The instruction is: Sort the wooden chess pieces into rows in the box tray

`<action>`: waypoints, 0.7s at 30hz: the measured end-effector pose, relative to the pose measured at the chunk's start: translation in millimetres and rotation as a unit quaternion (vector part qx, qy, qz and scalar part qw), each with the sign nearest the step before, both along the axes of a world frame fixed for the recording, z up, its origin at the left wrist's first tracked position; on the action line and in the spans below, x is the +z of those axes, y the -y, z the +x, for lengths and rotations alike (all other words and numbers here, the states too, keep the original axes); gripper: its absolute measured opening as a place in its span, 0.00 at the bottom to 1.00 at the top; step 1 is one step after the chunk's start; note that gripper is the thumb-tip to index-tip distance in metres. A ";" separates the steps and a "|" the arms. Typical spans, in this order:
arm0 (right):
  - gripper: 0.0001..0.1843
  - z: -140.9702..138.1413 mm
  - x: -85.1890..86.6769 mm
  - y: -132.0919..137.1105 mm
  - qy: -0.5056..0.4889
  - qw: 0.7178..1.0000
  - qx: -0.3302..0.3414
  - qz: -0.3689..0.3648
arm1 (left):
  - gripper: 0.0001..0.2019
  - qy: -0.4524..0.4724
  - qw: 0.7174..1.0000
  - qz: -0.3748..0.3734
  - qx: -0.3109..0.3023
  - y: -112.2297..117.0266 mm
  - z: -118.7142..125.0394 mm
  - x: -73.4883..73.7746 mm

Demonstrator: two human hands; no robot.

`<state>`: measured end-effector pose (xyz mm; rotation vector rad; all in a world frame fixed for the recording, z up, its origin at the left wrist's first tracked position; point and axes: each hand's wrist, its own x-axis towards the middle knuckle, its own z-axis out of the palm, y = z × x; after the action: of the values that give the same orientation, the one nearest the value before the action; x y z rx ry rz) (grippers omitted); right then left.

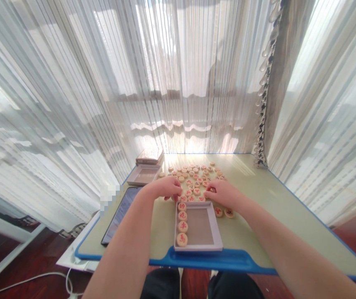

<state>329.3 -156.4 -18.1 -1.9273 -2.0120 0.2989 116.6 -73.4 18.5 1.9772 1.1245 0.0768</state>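
Several round wooden chess pieces (193,176) with red and dark characters lie scattered on a pale green table (259,199). A shallow white tray (215,232) sits at the near edge, with a column of pieces (182,222) along its left side. My left hand (165,187) rests curled over pieces just beyond the tray's far left corner, fingers bent down. My right hand (221,192) is curled the same way at the tray's far right corner, fingertips on a piece. What each hand grips is hidden under the fingers.
A second white tray (143,175) and a closed box (149,157) stand at the far left. A dark tablet or phone (120,214) lies at the left edge. Sheer curtains surround the table. The table has a blue rim (215,259). A white cable runs on the floor.
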 end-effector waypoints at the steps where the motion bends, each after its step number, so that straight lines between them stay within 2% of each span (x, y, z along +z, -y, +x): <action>1: 0.12 -0.5 0.1 -0.1 -0.006 1.000 -0.002 0.000 | 0.06 0.008 1.000 0.009 0.004 -0.7 0.4 -0.5; 4: 0.11 -0.1 -2.1 -1.5 -0.018 1.000 -0.006 0.003 | 0.07 0.044 0.997 0.053 0.014 -9.0 4.1 -8.1; 10: 0.09 6.3 -6.3 -4.1 -0.015 0.999 0.028 0.034 | 0.10 0.079 0.981 0.169 0.060 -25.5 18.8 -25.9; 14: 0.13 9.2 -3.3 -2.8 -0.022 0.998 0.052 0.034 | 0.11 0.079 0.969 0.228 0.059 -22.1 22.9 -24.5; 17: 0.11 9.2 -1.7 -1.9 -0.038 0.996 0.066 0.035 | 0.11 0.037 0.956 0.288 0.051 -20.6 20.3 -19.1; 21: 0.13 11.9 -4.7 -2.5 -0.027 0.994 0.099 0.048 | 0.11 -0.015 0.938 0.343 0.042 -20.5 16.2 -12.7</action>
<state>341.2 -153.8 -22.8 -1.6489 -2.1432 0.2933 132.7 -52.8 5.8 2.5366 1.3171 0.5508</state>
